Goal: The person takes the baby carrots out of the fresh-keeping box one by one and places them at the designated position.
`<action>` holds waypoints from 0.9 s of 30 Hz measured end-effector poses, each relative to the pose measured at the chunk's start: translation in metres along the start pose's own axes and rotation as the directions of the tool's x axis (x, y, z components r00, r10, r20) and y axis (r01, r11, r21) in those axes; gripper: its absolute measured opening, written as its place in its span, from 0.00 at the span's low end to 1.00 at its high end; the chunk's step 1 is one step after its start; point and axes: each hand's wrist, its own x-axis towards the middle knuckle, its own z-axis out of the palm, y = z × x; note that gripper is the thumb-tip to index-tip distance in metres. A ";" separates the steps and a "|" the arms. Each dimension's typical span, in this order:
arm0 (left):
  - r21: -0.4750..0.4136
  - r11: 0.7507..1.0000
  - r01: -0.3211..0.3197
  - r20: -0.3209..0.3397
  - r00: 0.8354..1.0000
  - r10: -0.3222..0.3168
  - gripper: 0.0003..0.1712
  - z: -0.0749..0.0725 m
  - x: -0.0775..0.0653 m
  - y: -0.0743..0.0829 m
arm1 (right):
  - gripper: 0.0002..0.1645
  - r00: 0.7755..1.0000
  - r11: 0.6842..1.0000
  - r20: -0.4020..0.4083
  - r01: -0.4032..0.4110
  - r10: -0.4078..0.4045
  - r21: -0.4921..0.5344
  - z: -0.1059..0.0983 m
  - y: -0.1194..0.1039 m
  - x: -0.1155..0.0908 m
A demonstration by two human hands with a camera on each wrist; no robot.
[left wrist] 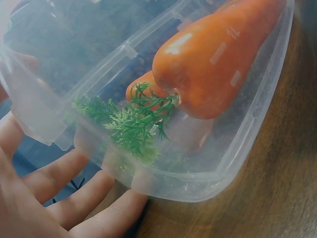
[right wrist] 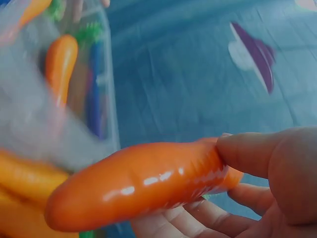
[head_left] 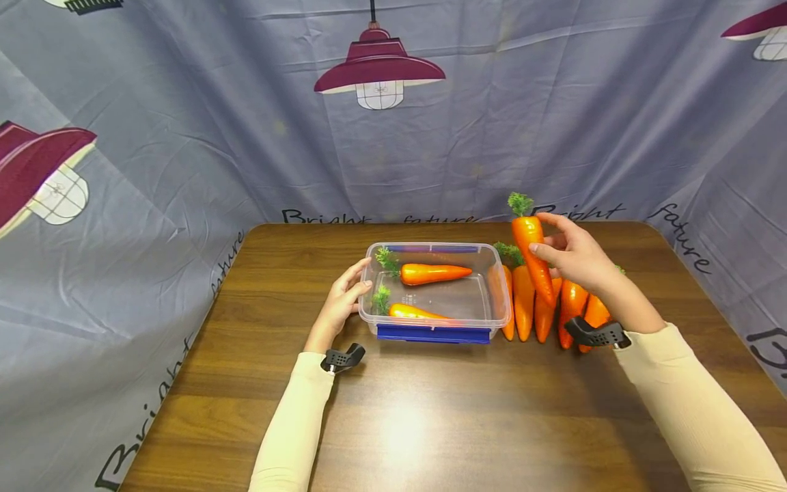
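A clear plastic box (head_left: 443, 322) with blue side clips stands on the table. Two carrots lie in it, the far carrot (head_left: 430, 274) and the near carrot (head_left: 412, 311), green tops to the left. My left hand (head_left: 338, 301) touches the outside of the box's left end, fingers fairly straight in the left wrist view. Above the row of carrots, my right hand (head_left: 574, 251) pinches another carrot (head_left: 530, 239) between thumb and fingers. Its leafy top points up and its tip slants down to the right. In the right wrist view this carrot (right wrist: 143, 183) fills the foreground.
Right of the box, several more carrots (head_left: 522, 307) lie side by side on the wooden table (head_left: 393, 424), tips toward me. The leftmost is partly behind the box wall. A grey curtain (head_left: 430, 157) printed with lamps hangs behind the table's far edge.
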 end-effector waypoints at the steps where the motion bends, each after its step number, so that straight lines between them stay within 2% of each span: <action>1: 0.000 1.000 -0.001 0.000 1.000 0.001 0.32 0.000 0.000 0.000 | 0.44 1.000 1.000 -0.007 -0.010 0.010 -0.003 -0.004 0.006 -0.003; 14: -0.017 1.000 -0.001 0.005 1.000 0.001 0.33 -0.002 0.000 0.000 | 0.45 0.990 0.995 -0.108 -0.096 0.093 -0.018 -0.042 0.080 -0.039; 24: -0.004 1.000 -0.011 0.005 1.000 0.011 0.33 0.000 -0.001 0.000 | 0.48 0.979 0.985 -0.120 -0.156 0.164 0.075 -0.054 0.126 -0.064; 27: -0.003 1.000 -0.015 0.010 1.000 0.015 0.32 0.000 -0.001 0.000 | 0.48 0.974 0.982 -0.128 -0.182 0.188 0.057 -0.055 0.135 -0.069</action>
